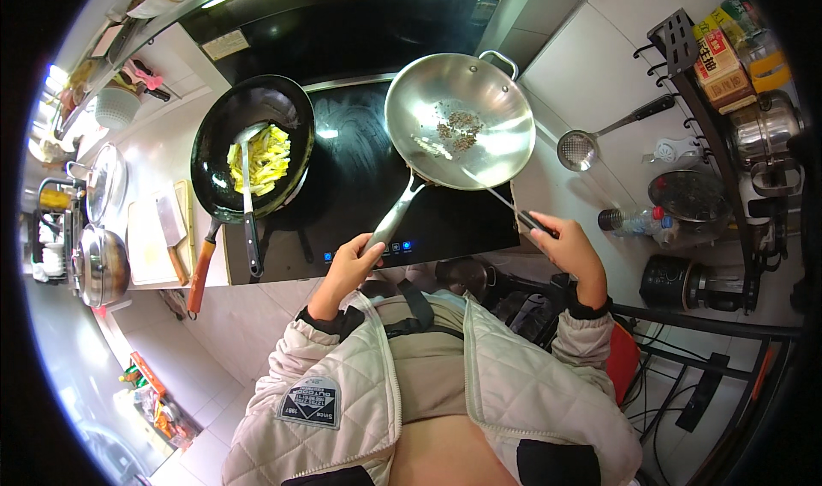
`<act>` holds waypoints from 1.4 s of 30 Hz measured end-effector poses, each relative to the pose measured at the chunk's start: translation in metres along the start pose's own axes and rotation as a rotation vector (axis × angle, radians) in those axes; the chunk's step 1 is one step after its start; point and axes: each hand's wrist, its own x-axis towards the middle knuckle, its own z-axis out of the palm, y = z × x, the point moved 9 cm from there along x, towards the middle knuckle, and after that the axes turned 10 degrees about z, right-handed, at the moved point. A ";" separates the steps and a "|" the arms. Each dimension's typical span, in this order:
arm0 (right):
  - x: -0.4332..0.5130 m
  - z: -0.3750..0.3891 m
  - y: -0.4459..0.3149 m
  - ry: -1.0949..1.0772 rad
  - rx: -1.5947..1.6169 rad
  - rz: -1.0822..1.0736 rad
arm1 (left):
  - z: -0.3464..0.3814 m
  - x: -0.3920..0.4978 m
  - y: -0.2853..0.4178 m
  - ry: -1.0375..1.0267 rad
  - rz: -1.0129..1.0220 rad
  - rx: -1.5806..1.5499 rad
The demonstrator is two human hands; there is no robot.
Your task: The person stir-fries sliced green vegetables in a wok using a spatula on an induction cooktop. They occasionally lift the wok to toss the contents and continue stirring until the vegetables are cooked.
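My left hand (357, 259) grips the metal handle of a stainless steel wok (417, 88), which is tilted over the right side of the black cooktop (347, 165). Small brown bits (460, 130) and some pale pieces (431, 147) lie in the wok. My right hand (568, 245) holds the black handle of a thin metal utensil (502, 198); its tip reaches into the wok, and its kind is hard to tell. On the left of the cooktop sits a black wok (212, 139) with yellow-green cut vegetables (266, 158) and a metal ladle or spatula (246, 178) resting in it.
At the left, a cleaver (170, 219) lies on a cutting board (142, 242), near a lidded steel pot (106, 264). A skimmer (578, 150), plastic bottles (632, 219) and a black rack (706, 133) with a slotted turner (674, 43) are on the right.
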 end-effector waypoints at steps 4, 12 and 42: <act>-0.015 -0.005 -0.013 0.085 -0.015 -0.183 | 0.001 -0.002 0.000 0.006 -0.018 -0.032; -0.014 -0.002 0.010 0.005 0.089 -0.015 | 0.001 -0.001 0.004 0.010 0.001 0.014; -0.029 -0.010 -0.002 0.119 -0.037 -0.153 | 0.003 -0.003 0.003 0.012 0.001 0.011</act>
